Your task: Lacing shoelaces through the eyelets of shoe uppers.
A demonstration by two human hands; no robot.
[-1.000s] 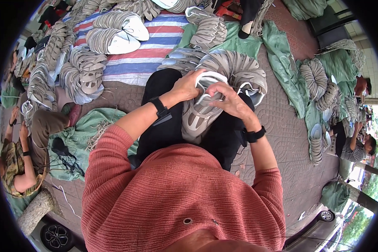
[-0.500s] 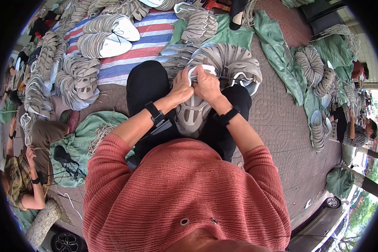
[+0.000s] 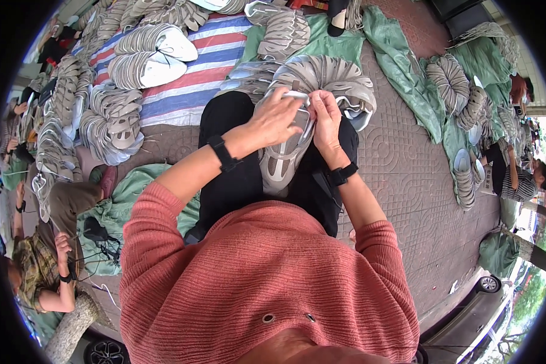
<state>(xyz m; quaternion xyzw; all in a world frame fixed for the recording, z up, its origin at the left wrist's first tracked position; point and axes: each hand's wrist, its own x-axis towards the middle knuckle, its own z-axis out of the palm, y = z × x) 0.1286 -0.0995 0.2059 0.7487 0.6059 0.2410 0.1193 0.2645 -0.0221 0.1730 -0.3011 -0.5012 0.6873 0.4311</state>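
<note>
A grey shoe upper [image 3: 277, 167] with a pale lining lies between my knees, its toe pointing toward me. My left hand [image 3: 274, 121] is above its left side, fingers apart and thumb stretched out, with the fingertips at the white collar edge [image 3: 296, 95]. My right hand [image 3: 326, 118] is at the upper's right side, thumb and fingers pinched together near the collar. What the pinch holds is too small to make out. Just beyond both hands, a curved bundle of stacked grey uppers [image 3: 321, 73] rests against my knees.
More bundled uppers [image 3: 148, 57] lie on a striped sheet [image 3: 182, 91] at the far left. Green sheeting [image 3: 400, 73] covers paving on the right. A co-worker [image 3: 42, 261] sits at the left near a green sack [image 3: 145, 194]; another person [image 3: 522, 182] is at the far right.
My hands have moved apart from their close grip at the collar. The left hand has opened its fingers, and the right has shifted right, still pinched. My left knee has moved slightly right.
</note>
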